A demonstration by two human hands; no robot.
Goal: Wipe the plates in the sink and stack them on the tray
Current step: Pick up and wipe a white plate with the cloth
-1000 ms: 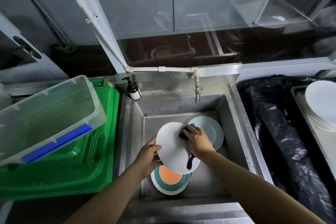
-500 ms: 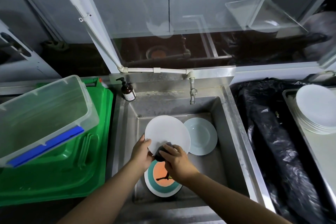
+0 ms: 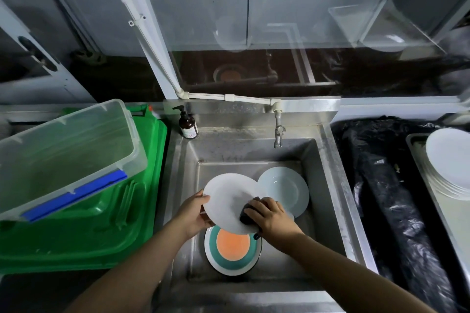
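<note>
- Current hold: the left hand (image 3: 194,213) grips the white plate (image 3: 230,202) at its 9 o'clock rim, thumb on the face, and holds it tilted above the sink (image 3: 328,185). The right hand (image 3: 270,216) is curled over a dark sponge (image 3: 250,208) and presses it against the plate face at about 4 o'clock.
- Location of work items: a pale blue plate (image 3: 286,190) lies on the sink floor at 3 o'clock of the held plate; an orange-and-teal plate (image 3: 232,249) lies directly beneath it at 6 o'clock. The tray (image 3: 417,150) with the stack of wiped plates (image 3: 450,162) stands well apart at 3 o'clock, beyond the black plastic sheeting (image 3: 396,198).
- Risk, slip: the plate is supported at one rim only. Sponge pressure on the opposite side could lever it out of the left hand, especially if wet.
- Risk, impact: a dropped plate would likely strike the orange-and-teal plate below and chip either one.
- Risk, transfer: the carry to the tray passes over the sink wall and sheeting; a loose grip could fail there.
- Not visible: the left fingers behind the plate, the plate's underside, most of the sponge, and the tray's right portion, which is cut off by the frame edge.
- Undetermined: whether water or soap is present.
</note>
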